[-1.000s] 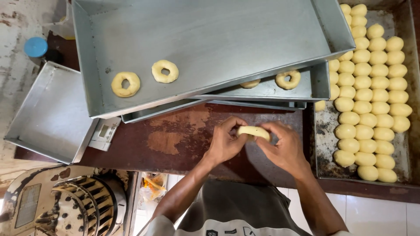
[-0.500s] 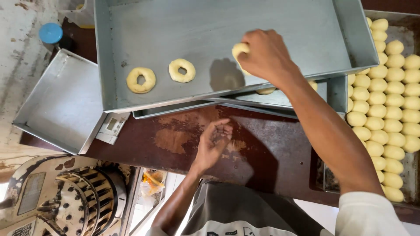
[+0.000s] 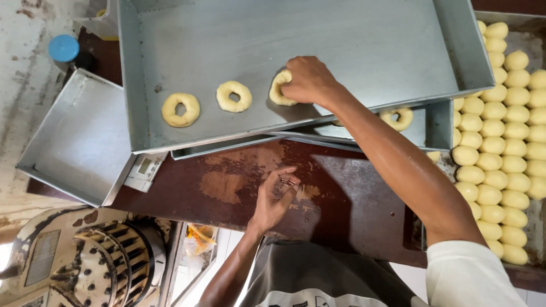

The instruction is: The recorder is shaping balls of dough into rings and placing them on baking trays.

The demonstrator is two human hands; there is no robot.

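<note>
— Dark brown wooden tabletop (image 3: 352, 199) from the head view: what's on it?

— Large grey metal tray (image 3: 296, 51). Right hand (image 3: 310, 79), grip closed on a pale ring of dough (image 3: 278, 88), rests it beside two rings.

— Left hand (image 3: 273, 199)?

— Released, empty. Many round yellow dough balls (image 3: 500, 142) remain, probably unshaped.

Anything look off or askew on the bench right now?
The big metal tray sits crooked on a lower tray, overhanging the table, with a dough ring half hidden beneath. The right hand presses a third ring. Nothing is spilled.
</note>
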